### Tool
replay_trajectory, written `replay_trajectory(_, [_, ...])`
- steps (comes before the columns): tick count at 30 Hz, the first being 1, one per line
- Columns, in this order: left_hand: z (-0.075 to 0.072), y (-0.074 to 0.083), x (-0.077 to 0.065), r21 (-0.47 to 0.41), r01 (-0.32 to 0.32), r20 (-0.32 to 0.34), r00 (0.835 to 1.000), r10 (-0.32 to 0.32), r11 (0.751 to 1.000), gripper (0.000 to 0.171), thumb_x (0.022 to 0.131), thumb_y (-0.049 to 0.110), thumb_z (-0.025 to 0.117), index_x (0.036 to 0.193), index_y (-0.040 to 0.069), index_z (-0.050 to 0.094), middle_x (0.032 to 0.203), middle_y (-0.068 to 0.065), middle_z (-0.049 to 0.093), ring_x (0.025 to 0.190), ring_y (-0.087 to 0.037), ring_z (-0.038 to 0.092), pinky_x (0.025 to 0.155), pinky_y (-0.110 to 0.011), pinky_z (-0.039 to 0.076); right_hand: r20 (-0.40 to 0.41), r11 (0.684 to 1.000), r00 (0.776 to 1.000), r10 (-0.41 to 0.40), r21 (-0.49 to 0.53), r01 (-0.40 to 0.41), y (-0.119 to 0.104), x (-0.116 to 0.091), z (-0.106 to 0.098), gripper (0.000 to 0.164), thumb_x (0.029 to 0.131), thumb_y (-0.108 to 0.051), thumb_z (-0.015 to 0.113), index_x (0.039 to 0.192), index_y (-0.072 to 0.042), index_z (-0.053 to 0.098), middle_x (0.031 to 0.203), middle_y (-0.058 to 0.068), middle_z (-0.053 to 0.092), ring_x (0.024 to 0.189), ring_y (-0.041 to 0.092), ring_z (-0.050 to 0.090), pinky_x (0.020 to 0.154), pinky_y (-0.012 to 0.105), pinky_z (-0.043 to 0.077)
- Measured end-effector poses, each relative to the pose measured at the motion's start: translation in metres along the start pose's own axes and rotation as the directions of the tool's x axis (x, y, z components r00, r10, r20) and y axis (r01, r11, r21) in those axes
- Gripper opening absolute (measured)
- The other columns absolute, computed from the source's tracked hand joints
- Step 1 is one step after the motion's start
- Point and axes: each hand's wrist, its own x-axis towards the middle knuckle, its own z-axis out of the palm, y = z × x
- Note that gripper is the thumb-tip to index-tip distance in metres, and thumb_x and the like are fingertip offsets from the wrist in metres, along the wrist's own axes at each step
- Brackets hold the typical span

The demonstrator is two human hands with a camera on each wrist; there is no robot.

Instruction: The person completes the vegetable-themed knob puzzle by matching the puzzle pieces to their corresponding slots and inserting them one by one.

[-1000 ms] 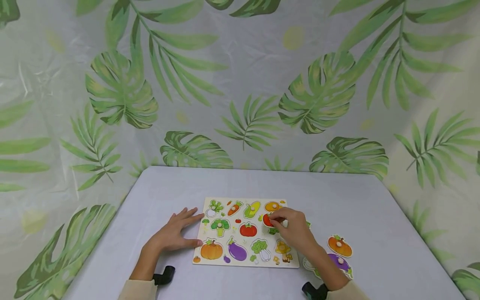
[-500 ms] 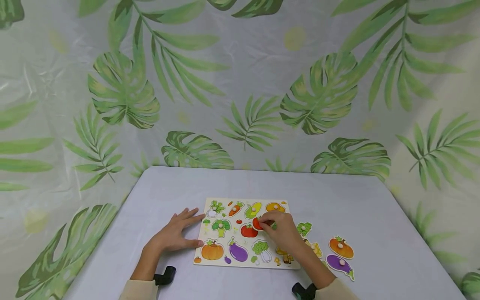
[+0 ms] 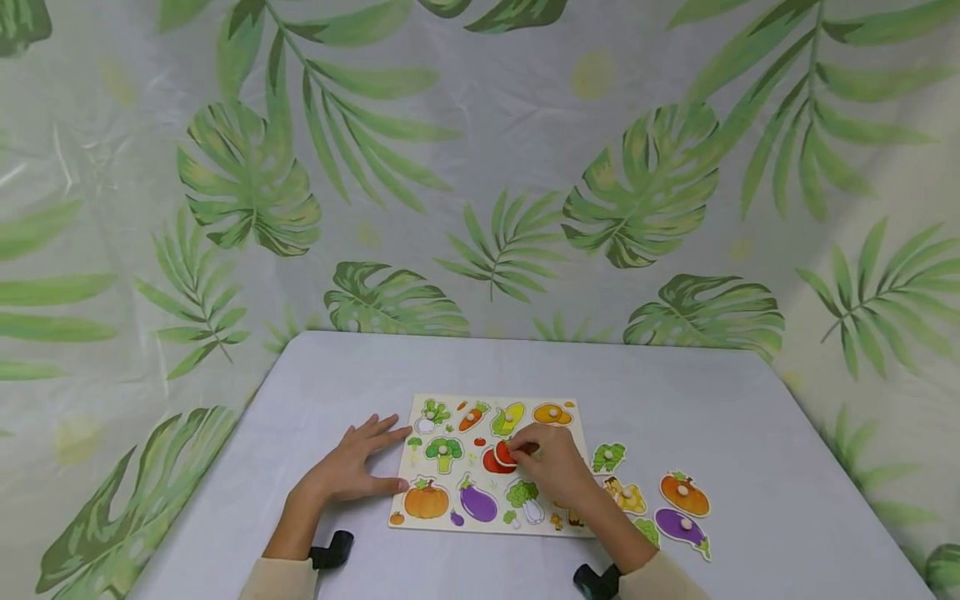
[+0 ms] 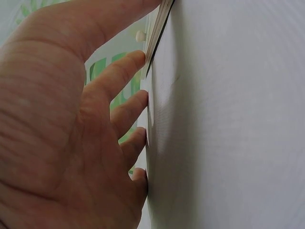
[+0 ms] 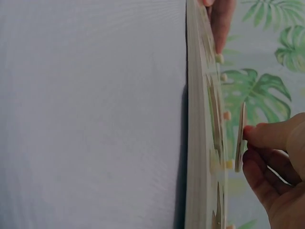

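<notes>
My right hand (image 3: 553,465) pinches a tomato puzzle piece (image 3: 504,454), which partly overlaps the printed tomato on the puzzle board (image 3: 498,410). The right wrist view shows that tomato piece (image 5: 241,143) edge-on between thumb and fingers, raised off the board (image 5: 196,143). At the board's left edge rests my left hand (image 3: 347,467), fingers spread. Its thumb and a fingertip touch that edge; in the left wrist view the left hand (image 4: 90,129) has extended fingers beside the board (image 4: 159,33). Knobbed radish (image 3: 431,418), carrot (image 3: 472,417), corn (image 3: 507,419) and broccoli (image 3: 444,452) pieces lie on the board.
Right of the board lie loose pieces: a green leafy one (image 3: 608,457), a yellow mushroom-like one (image 3: 627,497), a pumpkin (image 3: 684,495), an eggplant (image 3: 681,528) and a partly hidden green one (image 3: 647,532). A leaf-print sheet (image 3: 495,167) hangs behind the white table (image 3: 360,367).
My right hand has carried the tomato piece leftward, from the board's right part to over the printed tomato. More loose pieces show beside the arm. My left hand keeps its place.
</notes>
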Motion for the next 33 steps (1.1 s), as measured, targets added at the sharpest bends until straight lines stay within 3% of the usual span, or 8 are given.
replay_trajectory(16, [-0.002,0.000,0.001,-0.006,0.009,0.004,1.000,-0.009,1.000,0.087,0.078,0.060,0.080,0.153,0.026,0.052,0.168,-0.010,0.035,0.158,-0.043,0.017,0.126,-0.069,0.007,0.081,1.000,0.996,0.024,-0.020,-0.022,-0.006,0.005,0.012,0.010,0.090,-0.008,0.079,0.096,-0.016,0.081,0.098,-0.005,0.077,0.087,0.006,0.067,0.074,0.016,0.057])
replay_trajectory(33, [-0.003,0.000,-0.002,-0.025,-0.026,-0.009,1.000,0.026,0.999,0.086,0.079,0.058,0.080,0.153,0.025,0.052,0.167,-0.012,0.035,0.158,-0.045,0.018,0.125,-0.071,0.007,0.068,0.998,0.997,0.036,-0.061,-0.031,-0.002,0.008,0.023,0.006,0.090,-0.014,0.081,0.096,-0.015,0.079,0.086,-0.008,0.071,0.072,0.003,0.057,0.063,0.017,0.053])
